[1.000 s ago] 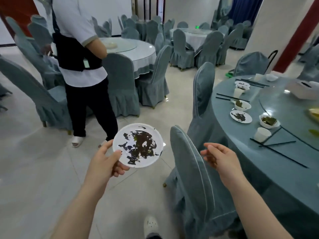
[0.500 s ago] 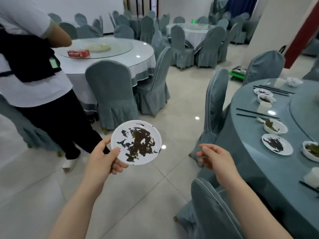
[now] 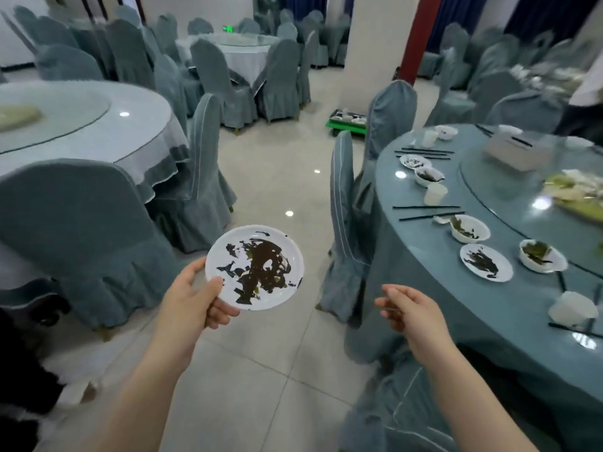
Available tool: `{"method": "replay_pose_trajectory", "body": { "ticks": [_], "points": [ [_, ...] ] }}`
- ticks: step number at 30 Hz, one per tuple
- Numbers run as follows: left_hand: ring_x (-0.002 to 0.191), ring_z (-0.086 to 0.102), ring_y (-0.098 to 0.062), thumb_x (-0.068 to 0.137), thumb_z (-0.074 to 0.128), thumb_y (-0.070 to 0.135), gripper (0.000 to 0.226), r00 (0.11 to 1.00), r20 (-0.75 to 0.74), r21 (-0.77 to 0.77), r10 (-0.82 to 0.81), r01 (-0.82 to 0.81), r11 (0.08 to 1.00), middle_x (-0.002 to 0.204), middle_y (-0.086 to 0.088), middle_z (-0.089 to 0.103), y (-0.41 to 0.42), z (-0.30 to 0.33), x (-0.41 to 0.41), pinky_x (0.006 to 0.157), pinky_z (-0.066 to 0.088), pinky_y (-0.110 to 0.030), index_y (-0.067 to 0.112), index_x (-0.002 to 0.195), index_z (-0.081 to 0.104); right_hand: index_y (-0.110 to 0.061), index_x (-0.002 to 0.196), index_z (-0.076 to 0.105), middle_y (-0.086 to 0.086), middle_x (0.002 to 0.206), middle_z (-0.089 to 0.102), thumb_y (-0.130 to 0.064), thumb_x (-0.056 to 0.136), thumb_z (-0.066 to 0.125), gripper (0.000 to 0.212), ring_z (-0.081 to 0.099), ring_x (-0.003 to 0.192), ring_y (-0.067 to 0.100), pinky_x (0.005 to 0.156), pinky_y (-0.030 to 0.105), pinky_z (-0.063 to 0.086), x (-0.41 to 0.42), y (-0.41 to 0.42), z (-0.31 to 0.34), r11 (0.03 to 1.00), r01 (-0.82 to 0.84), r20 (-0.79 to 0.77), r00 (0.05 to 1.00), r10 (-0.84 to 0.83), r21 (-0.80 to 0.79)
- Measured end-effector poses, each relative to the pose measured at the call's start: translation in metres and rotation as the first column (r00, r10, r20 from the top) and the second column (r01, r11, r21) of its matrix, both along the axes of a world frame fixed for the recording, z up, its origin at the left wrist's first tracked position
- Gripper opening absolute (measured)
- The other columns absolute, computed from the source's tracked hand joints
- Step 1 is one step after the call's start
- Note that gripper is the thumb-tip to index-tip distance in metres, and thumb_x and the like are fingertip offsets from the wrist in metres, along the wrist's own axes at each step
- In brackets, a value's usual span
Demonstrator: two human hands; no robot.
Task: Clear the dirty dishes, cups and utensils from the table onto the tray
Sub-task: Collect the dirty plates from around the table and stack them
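The round desk curves along the right; open tiled floor lies between chairs. The left hand grips the dirty plate by its rim, over the floor. The right hand hangs loosely curled, holding nothing.

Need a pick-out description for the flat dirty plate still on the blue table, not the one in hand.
Start at the round blue table on the right and follow its near edge. The flat dirty plate lies there between two white bowls with green scraps, one further off, one to its right. Unlike them it is shallow, smeared with dark sauce.
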State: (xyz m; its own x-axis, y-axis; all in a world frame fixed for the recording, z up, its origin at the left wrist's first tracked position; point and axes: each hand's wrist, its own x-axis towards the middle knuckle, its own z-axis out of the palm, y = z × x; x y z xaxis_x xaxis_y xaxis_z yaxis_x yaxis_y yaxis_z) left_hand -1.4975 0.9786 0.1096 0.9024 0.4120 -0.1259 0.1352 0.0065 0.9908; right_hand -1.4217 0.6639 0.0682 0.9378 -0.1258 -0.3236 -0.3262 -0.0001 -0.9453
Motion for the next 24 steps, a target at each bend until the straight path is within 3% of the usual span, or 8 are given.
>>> {"method": "replay_pose_trajectory", "body": {
  "ticks": [7, 13, 19, 24],
  "points": [
    [0.038, 0.049, -0.015, 0.096, 0.050, 0.011, 0.031, 0.985, -0.037, -0.004, -0.167, 0.167, 0.986, 0.060, -0.023, 0.066, -0.004, -0.004, 0.110, 0.039, 0.038, -0.020, 0.026, 0.123, 0.051, -0.013, 0.093, 0.066, 0.009, 0.079, 0.070, -0.015, 0.093, 0.058, 0.008, 0.057, 0.061, 0.018, 0.056, 0.025, 0.041, 0.041, -0.044, -0.016, 0.950, 0.311, -0.048, 0.949, -0.311, -0.008],
    [0.038, 0.051, -0.014, 0.096, 0.050, 0.012, 0.030, 0.965, -0.032, 0.017, -0.260, 0.261, 0.965, 0.057, -0.021, 0.065, -0.033, -0.008, 0.211, 0.038, 0.040, -0.018, 0.038, 0.110, 0.053, -0.013, 0.095, 0.060, 0.007, 0.081, 0.069, -0.018, 0.093, 0.058, 0.006, 0.055, 0.063, 0.018, 0.056, 0.028, 0.040, 0.103, -0.113, -0.057, 0.852, 0.522, -0.112, 0.845, -0.523, -0.042],
    [0.039, 0.052, -0.015, 0.097, 0.048, 0.012, 0.031, 0.947, -0.095, 0.060, -0.306, 0.312, 0.948, 0.059, -0.020, 0.066, -0.087, -0.015, 0.314, 0.041, 0.040, -0.025, 0.034, 0.118, 0.051, -0.011, 0.096, 0.056, 0.007, 0.082, 0.064, -0.019, 0.094, 0.057, 0.008, 0.055, 0.063, 0.019, 0.054, 0.027, 0.039, 0.176, -0.185, -0.101, 0.765, 0.638, -0.200, 0.741, -0.641, -0.091],
    [0.042, 0.052, -0.016, 0.095, 0.047, 0.011, 0.028, 0.923, -0.118, 0.071, -0.367, 0.376, 0.924, 0.059, -0.017, 0.065, -0.118, -0.023, 0.362, 0.038, 0.039, -0.023, 0.026, 0.118, 0.054, -0.003, 0.093, 0.058, 0.014, 0.079, 0.064, -0.023, 0.093, 0.059, 0.020, 0.056, 0.059, 0.021, 0.053, 0.029, 0.045, 0.214, -0.219, -0.130, 0.711, 0.683, -0.269, 0.663, -0.699, -0.165]
  ]
}}
